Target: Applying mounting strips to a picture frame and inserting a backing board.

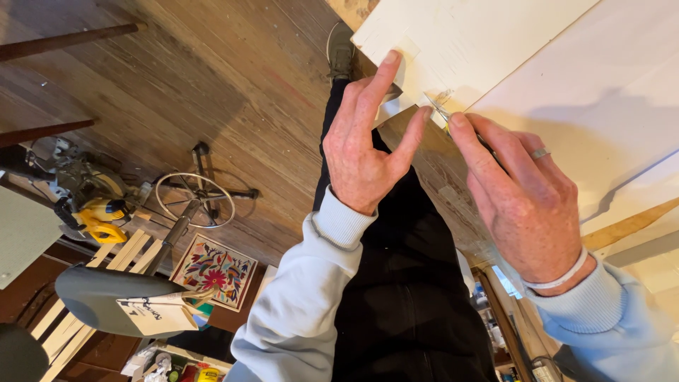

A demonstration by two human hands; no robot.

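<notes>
At the far left, on the wooden floor (233,78), sits a saw (88,201) with a yellow handle, and just beside it to the right a metal wheel (194,199) on a stand. Below these, a grey seat (106,301) carries a paper tag (157,315), and next to it lies a square tile (213,271) painted with bright flowers and animals. Moving toward the middle, the left hand (364,141), in a pale blue sleeve (300,311), has its fingers spread wide and grips nothing; the index fingertip presses flat on the near edge of the white board (495,49), while the thumb reaches out to the right, its tip close to the blade. Dark trousers and a shoe (341,49) show beneath and beyond this hand. Farther right, the right hand (523,198) is closed round a small knife (442,117), thumb and fingers pinched on its handle, which is mostly hidden; a ring is on one finger and a white band on the wrist. The thin blade pokes out past the thumb tip and meets the board's edge at a rough notch, lying between the left thumb and the right thumb.
</notes>
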